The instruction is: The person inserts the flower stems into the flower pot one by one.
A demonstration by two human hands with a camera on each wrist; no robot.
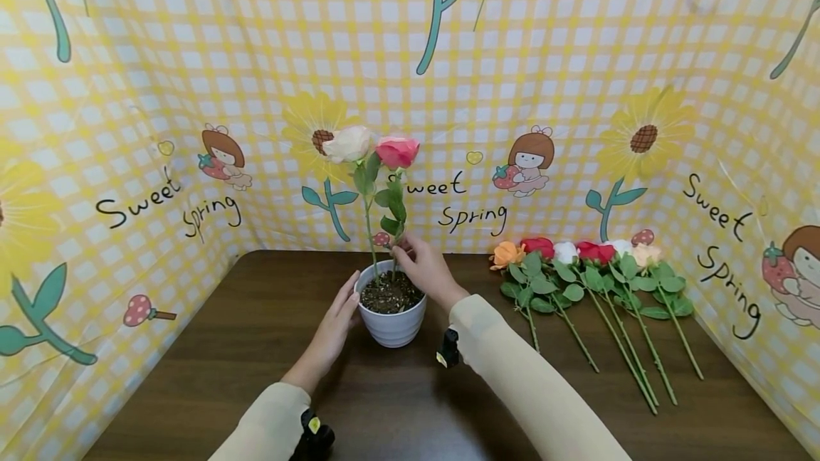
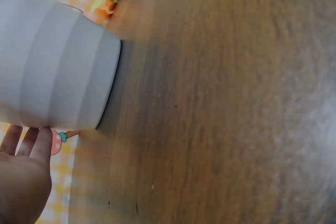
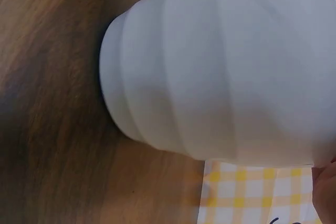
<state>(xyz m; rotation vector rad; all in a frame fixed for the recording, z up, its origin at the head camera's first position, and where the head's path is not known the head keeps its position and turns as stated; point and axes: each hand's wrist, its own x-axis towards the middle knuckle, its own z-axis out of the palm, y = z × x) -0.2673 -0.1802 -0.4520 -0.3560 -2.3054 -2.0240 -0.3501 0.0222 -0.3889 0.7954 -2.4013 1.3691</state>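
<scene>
A ribbed white flowerpot (image 1: pixel 393 327) filled with dark soil (image 1: pixel 386 296) stands upright on the table. In it are a cream-white rose (image 1: pixel 348 144) on the left and a pink rose (image 1: pixel 398 153) on the right, both on tall green stems. My right hand (image 1: pixel 428 272) pinches the pink rose's stem just above the pot's rim, its fingertips under the lowest leaves. Against the pot's left side rests my left hand (image 1: pixel 333 324), its fingers straight; the left wrist view shows these fingers (image 2: pixel 41 145) at the pot wall.
To the right, several loose roses lie on the dark wooden table (image 1: pixel 211 368): an orange rose (image 1: pixel 508 255), red roses (image 1: pixel 596 252), white ones (image 1: pixel 566 253) and a peach rose (image 1: pixel 645 255). Their stems point toward the front. A yellow checked cloth (image 1: pixel 557 41) walls the back and sides.
</scene>
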